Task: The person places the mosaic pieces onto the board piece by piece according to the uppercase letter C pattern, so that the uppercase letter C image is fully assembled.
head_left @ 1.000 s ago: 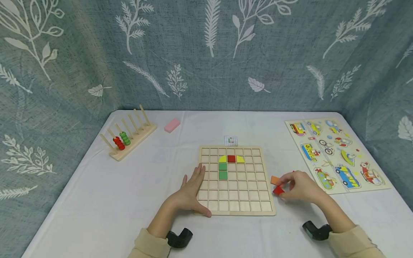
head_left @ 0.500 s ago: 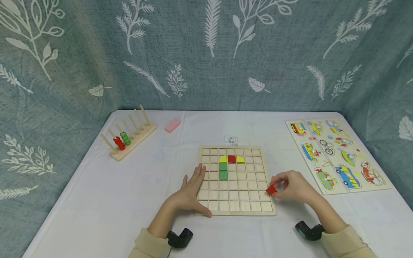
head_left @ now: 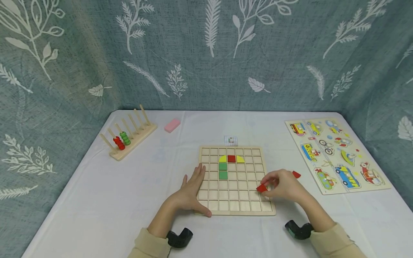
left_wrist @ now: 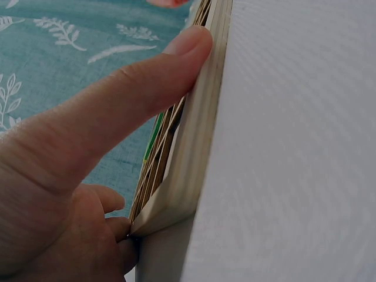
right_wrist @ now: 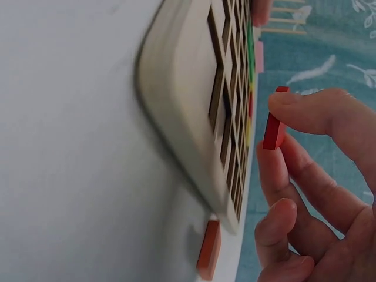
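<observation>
The white cloth-covered table [head_left: 96, 200] is spread before me, with the leaf-printed teal curtain [head_left: 206, 53] hung behind it. On the far right lies the flat wooden vehicle puzzle board [head_left: 337, 156], and at the far left stands the wooden peg rack with red and green rings [head_left: 128, 138], a small pink block [head_left: 172, 125] just beyond it.

In the middle lies the pale wooden grid board [head_left: 235, 206]. Near its far edge sit a red square tile [head_left: 231, 158] flanked by two yellow curved tiles [head_left: 222, 158], and below them two green square tiles [head_left: 223, 171], one above the other. A tiny printed pattern card [head_left: 231, 141] lies just past the board's far edge.

My left hand [head_left: 190, 191] rests flat on the board's near left corner, fingers straight and together over the cells, my thumb [left_wrist: 141, 94] pressed along the board's edge.

My right hand [head_left: 282, 186] hovers over the board's right side, thumb and fingers curled and pinching a small red wooden tile [head_left: 261, 187] by its edges, above the cells and not touching them. The right wrist view shows that tile [right_wrist: 275, 126] clear of the grid.

A small red triangular piece [head_left: 296, 174] lies on the cloth just right of my hand, and a small orange wooden tile [right_wrist: 209, 249] lies on the cloth beside the board's edge.
</observation>
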`<state>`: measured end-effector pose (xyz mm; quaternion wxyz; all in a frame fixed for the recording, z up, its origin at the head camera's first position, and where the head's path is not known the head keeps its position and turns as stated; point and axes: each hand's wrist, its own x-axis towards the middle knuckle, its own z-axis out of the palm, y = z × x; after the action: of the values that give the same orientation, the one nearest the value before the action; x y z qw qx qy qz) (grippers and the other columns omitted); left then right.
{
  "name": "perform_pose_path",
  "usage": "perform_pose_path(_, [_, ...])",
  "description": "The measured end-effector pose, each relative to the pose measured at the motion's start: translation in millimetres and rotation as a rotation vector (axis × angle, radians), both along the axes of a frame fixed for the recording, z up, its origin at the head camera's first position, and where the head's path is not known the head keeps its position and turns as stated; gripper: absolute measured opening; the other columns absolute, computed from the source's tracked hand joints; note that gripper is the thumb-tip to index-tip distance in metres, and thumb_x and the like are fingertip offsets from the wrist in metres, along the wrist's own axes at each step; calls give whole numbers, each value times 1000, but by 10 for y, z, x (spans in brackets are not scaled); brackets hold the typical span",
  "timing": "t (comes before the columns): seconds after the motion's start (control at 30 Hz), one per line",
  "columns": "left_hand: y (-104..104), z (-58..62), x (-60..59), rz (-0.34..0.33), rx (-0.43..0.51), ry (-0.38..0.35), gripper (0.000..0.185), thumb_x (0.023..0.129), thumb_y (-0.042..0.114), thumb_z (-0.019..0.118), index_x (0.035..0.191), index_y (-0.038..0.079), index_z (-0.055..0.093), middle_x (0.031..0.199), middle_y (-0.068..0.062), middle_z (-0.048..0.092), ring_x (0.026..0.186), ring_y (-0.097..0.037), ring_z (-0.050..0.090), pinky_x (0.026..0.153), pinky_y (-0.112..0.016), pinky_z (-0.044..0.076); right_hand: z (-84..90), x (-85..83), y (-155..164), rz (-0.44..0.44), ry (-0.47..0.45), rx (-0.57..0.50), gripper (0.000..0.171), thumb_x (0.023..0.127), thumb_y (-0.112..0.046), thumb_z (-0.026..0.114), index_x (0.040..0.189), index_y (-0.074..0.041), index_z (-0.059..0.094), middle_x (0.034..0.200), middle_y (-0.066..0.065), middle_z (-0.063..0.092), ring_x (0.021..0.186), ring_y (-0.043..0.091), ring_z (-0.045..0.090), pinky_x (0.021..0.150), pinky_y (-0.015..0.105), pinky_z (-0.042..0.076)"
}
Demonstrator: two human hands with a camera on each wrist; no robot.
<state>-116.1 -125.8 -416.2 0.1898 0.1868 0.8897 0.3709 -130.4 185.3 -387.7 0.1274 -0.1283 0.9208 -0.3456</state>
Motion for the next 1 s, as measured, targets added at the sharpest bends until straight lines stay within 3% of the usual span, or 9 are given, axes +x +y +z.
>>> perform_pose_path(0.37, [4,5,2,-2,0,-3,136,48,33,90,145,-1,1,152,-15,-8,138,-26,-8,105,-55,-8,-31,-8,-173,32,5,-25,22,63,-14,82,81,-10,70,70,-5,61,62,14,45,54,25,38])
perform_pose_path(0.67, [-1,6,3,0,-5,2,136,48,34,90,145,-1,1,152,-15,-7,138,-26,-8,105,-54,-8,-68,-3,-330,5,-15,-51,19,64,-12,81,79,-11,69,67,-6,60,57,14,45,50,25,38])
perform_pose_path(1.0, [-2,-1,-1,-3,-3,6,137,47,34,90,145,-1,2,152,-16,-7,138,-27,-8,105,-55,-7,-96,-19,-488,-21,-18,-55,20,63,-13,82,79,-13,70,67,-7,62,62,14,46,55,26,39])
